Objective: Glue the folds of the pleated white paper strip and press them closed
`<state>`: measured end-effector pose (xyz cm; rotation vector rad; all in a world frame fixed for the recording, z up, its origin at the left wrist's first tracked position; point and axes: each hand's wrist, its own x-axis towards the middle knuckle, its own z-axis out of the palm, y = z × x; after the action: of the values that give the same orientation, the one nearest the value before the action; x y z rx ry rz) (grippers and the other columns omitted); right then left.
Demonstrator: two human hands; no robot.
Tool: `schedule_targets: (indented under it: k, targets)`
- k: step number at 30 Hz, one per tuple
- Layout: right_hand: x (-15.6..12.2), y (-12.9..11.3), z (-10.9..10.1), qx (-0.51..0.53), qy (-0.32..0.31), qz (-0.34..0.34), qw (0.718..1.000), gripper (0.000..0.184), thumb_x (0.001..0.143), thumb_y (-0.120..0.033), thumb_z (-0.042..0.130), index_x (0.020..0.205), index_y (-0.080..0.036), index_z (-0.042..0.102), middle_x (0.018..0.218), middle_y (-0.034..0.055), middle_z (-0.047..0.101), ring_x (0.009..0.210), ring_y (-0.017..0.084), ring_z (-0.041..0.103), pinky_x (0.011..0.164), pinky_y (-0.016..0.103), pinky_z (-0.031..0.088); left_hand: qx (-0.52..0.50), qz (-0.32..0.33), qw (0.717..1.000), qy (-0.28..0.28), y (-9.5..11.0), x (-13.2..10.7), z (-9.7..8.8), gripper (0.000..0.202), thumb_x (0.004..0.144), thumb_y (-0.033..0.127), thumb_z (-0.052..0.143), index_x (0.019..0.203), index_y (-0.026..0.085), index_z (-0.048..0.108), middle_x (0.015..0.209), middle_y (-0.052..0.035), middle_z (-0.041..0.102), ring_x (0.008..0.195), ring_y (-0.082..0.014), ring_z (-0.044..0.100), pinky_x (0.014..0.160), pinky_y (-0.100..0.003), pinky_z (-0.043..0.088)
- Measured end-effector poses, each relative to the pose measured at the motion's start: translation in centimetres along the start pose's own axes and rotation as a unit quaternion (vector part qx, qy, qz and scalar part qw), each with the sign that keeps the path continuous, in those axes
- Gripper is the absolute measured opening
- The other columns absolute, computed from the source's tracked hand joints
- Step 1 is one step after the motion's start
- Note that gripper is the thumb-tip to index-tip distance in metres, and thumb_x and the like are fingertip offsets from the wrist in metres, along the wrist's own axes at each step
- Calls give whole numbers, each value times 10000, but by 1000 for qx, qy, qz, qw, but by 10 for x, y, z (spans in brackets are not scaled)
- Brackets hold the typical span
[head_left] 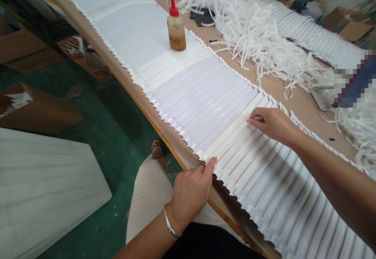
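A long white pleated sheet, with folded strip ends along both edges, lies along the table. My left hand, with a bangle on its wrist, is at the near edge of the sheet. Its thumb presses on the pleats, and its fingers curl at the edge, partly hidden. Over the far part of the pleats, my right hand is closed in a pinch. Something small and greyish may show between its fingertips, too small to name. A squeeze bottle with a red nozzle and brownish liquid stands upright on the sheet.
Loose white strips heap along the far side of the table. Behind them lies another pleated sheet. Cardboard boxes stand on the green floor at left, near a white panel. A blurred patch sits at right.
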<state>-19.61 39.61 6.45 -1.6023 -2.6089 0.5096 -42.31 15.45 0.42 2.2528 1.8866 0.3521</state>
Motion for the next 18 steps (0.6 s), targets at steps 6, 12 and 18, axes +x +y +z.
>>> schedule_targets:
  k: [6, 12, 18]
  targets:
    - [1, 0, 9, 3, -7, -3, 1000, 146, 906, -348, 643, 866, -225, 713, 771, 25, 747, 752, 208, 676, 683, 308, 426, -11, -2, 1000, 10, 0, -1, 2, 459, 969, 90, 537, 1416, 188, 577, 841, -20, 767, 651, -213, 734, 533, -281, 529]
    - [10, 18, -3, 0, 3, 12, 1000, 145, 895, -350, 651, 846, -223, 702, 773, 32, 744, 729, 201, 665, 655, 301, 405, -25, 3, 999, 26, -3, -1, 4, 443, 983, 90, 504, 1408, 182, 587, 842, -26, 771, 649, -209, 739, 543, -282, 540]
    - [38, 68, -24, 28, 53, 41, 997, 165, 868, -352, 641, 851, -200, 702, 780, 46, 742, 724, 201, 664, 661, 304, 422, -44, 10, 998, 52, -5, -1, 6, 428, 1006, 82, 449, 1399, 168, 592, 829, -18, 768, 638, -201, 740, 549, -283, 560]
